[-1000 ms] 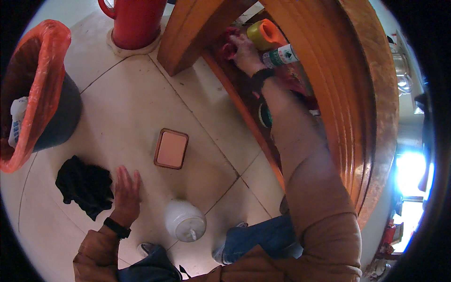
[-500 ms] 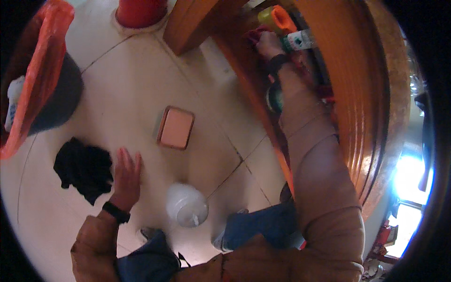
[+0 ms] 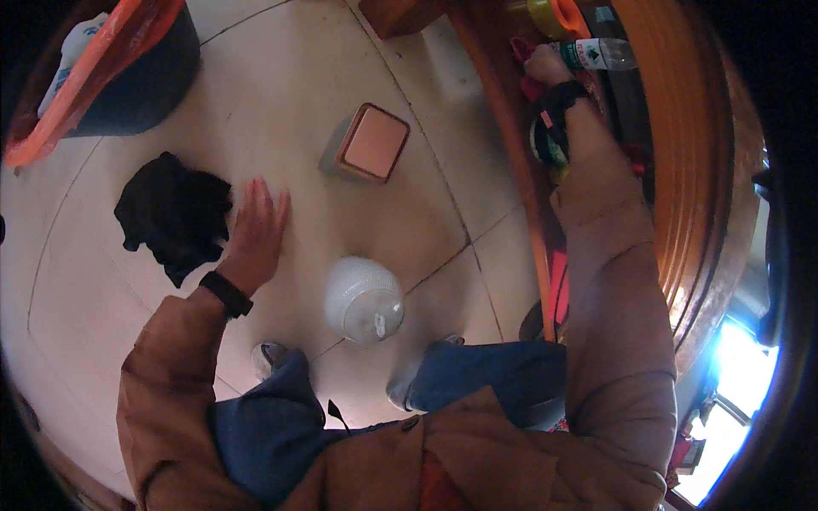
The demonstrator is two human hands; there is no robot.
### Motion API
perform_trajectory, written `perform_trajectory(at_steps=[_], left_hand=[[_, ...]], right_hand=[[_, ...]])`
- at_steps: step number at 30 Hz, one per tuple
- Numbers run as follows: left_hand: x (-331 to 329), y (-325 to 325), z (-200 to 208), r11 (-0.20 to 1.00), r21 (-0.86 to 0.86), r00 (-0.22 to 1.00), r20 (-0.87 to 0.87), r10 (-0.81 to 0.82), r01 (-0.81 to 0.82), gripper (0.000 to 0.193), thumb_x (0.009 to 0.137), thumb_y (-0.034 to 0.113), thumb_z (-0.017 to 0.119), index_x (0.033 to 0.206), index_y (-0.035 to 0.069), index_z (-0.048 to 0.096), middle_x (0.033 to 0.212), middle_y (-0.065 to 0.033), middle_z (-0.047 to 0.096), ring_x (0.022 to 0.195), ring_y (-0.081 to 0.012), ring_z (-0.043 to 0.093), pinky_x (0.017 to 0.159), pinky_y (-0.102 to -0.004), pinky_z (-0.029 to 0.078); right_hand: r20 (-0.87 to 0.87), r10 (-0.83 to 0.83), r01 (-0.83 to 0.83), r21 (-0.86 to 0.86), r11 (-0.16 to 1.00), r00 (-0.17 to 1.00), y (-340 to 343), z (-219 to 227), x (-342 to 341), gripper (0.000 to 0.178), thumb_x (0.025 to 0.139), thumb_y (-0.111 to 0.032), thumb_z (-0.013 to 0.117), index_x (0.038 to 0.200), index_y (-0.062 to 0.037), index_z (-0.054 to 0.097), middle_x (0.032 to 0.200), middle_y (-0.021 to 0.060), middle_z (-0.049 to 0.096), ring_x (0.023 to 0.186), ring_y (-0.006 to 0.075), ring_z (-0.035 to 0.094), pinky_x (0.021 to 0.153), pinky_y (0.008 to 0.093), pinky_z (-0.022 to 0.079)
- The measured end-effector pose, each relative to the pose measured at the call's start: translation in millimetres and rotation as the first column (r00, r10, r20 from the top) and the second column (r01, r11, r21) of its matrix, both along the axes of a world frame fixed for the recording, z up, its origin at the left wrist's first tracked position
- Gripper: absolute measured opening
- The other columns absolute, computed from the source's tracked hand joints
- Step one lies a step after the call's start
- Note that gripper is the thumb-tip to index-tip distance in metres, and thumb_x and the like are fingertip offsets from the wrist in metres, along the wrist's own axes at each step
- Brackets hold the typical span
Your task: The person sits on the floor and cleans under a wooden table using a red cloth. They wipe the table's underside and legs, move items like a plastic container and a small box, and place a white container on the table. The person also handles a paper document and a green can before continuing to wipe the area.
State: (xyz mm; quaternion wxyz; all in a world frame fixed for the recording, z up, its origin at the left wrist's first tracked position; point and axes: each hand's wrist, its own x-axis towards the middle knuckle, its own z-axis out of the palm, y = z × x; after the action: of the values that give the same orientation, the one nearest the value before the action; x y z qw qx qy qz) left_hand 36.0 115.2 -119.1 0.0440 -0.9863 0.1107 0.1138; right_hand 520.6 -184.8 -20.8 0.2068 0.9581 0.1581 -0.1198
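Observation:
My right hand (image 3: 548, 66) reaches into the low wooden shelf at the right, its fingers closed at a dark pink, soft-looking thing (image 3: 521, 48); the fingertips are partly hidden. Right beside that hand lies a clear plastic bottle (image 3: 615, 54) with a green and white label. My left hand (image 3: 258, 237) is held out over the tiled floor, fingers stretched and nothing in it. Next to it a crumpled black cloth (image 3: 173, 215) lies on the tiles.
A pink-lidded square tin (image 3: 375, 143) and a ribbed whitish translucent jar (image 3: 364, 298) stand on the floor. A dark bin (image 3: 153, 89) with an orange bag is at the far left. The shelf's wooden edge (image 3: 690, 170) curves along the right; an orange and yellow container (image 3: 555, 17) lies inside.
The view has shifted, so floor things sit higher and further right. My right hand stays in the shelf by the bottle, at the dark pink thing. My left hand remains stretched beside the black cloth.

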Motion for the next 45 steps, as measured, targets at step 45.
perform_trajectory(at_steps=[45], left_hand=[[-1,2,-16,0.992,-0.114,0.995,-0.087,0.041,-0.051,0.083,0.074,0.030,0.065,0.141,-0.002,0.027,0.142,-0.0383,0.018,0.135,-0.0495,0.016,0.111,-0.0493,0.013]], right_hand=[[0.174,-0.072,-0.020,0.477,0.878,0.982,-23,2,-77,0.046,0.072,-0.032,0.065,0.108,-0.0031,0.064,0.108,0.0208,0.063,0.103,0.0363,0.059,0.091,0.0420,0.046]])
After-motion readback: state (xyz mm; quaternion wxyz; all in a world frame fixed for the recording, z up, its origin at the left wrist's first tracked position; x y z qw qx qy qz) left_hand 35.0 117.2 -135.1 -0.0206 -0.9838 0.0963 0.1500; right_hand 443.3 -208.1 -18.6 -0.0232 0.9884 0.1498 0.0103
